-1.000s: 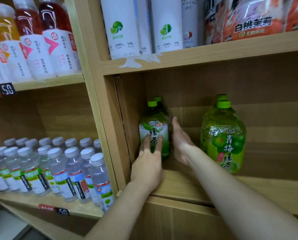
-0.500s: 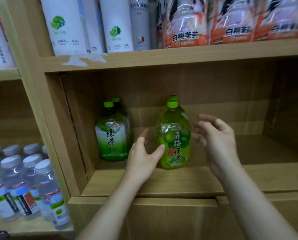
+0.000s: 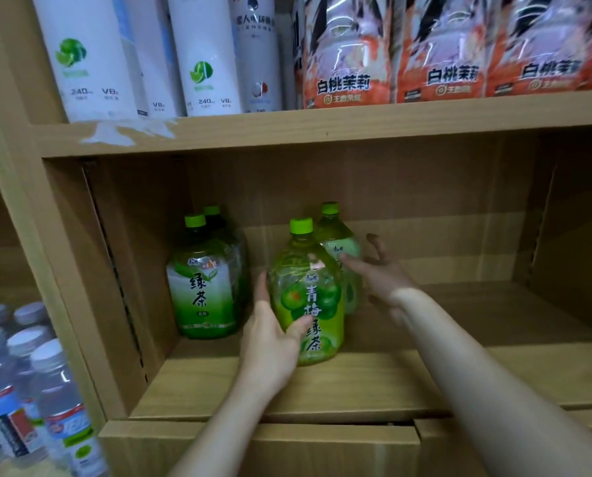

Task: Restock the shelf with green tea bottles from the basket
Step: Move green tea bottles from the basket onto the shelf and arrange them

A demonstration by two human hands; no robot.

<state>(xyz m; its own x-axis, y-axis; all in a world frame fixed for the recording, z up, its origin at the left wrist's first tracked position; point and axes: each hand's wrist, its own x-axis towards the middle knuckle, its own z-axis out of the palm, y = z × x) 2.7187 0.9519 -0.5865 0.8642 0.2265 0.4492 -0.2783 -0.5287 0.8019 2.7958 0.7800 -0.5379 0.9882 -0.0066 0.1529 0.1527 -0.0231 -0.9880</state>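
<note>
Two dark green tea bottles point(image 3: 201, 280) stand one behind the other at the left of the wooden shelf point(image 3: 408, 380). Right of them stands a lighter plum green tea bottle point(image 3: 306, 287) with a green cap, and a second bottle of that kind point(image 3: 339, 242) is just behind it. My left hand point(image 3: 270, 339) wraps the front plum bottle's lower left side, thumb across the label. My right hand point(image 3: 382, 273) hovers to the right with fingers spread, its index fingertip at the rear bottle. The basket is out of view.
Tall white bottles point(image 3: 88, 56) and orange peach-jasmine packs point(image 3: 349, 56) fill the shelf above. Clear water bottles point(image 3: 47, 390) crowd the lower left compartment. The right half of the green tea shelf is bare board, closed off by a side wall point(image 3: 576, 253).
My hands left the dark green tea bottles and moved right. The left hand closed on the front plum bottle, which now stands offset from the rear one; the right hand reached further in.
</note>
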